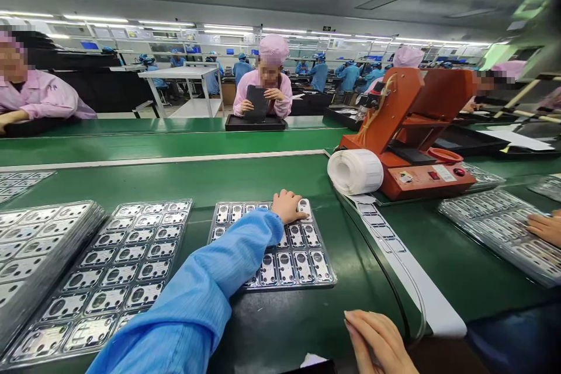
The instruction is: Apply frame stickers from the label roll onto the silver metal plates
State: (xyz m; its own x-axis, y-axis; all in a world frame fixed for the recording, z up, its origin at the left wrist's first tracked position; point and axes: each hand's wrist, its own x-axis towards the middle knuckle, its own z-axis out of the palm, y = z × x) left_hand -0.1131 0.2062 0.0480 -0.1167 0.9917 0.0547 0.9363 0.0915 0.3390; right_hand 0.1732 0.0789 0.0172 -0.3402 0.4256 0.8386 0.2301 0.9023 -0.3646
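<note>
My left hand (287,208), in a blue sleeve, reaches to the far edge of a clear plastic tray (331,276) with rows of silver metal plates. Its fingers curl over that edge, and the thumb lies across the tray near a corner metal plate (303,206). Part of the tray is hidden under my forearm. Low in the view, my right hand (379,342) is apart from the tray, its thumb and fingers brought together in a pinch. Whatever may be between those fingertips is too small to make out.
Left are another filled tray (127,257) and a tray stack (39,251). On the right, an orange machine (407,128) stands behind a label roll (355,171), with a label strip (407,274) and cable trailing forward. A co-worker's hand (546,227) touches trays; others sit opposite.
</note>
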